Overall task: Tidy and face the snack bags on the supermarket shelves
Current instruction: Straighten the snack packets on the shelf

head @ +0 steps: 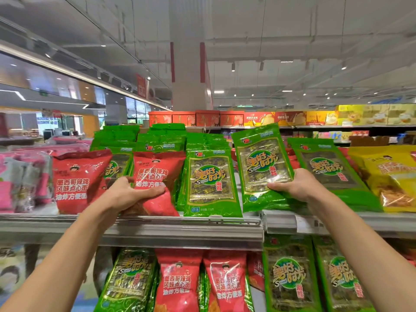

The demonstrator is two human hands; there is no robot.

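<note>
Hands work well apart at the top shelf (pixel 180 224): left hand (pixel 132 194) grips a red snack bag (pixel 157 174), right hand (pixel 295 184) pinches a tilted green seaweed bag (pixel 261 163), another green bag (pixel 209 183) upright between them.

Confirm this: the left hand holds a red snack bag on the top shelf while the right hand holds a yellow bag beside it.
One detail is wrong. The head view shows the right hand gripping a green seaweed bag, not a yellow one. The left hand does hold a red snack bag on the top shelf.
</note>
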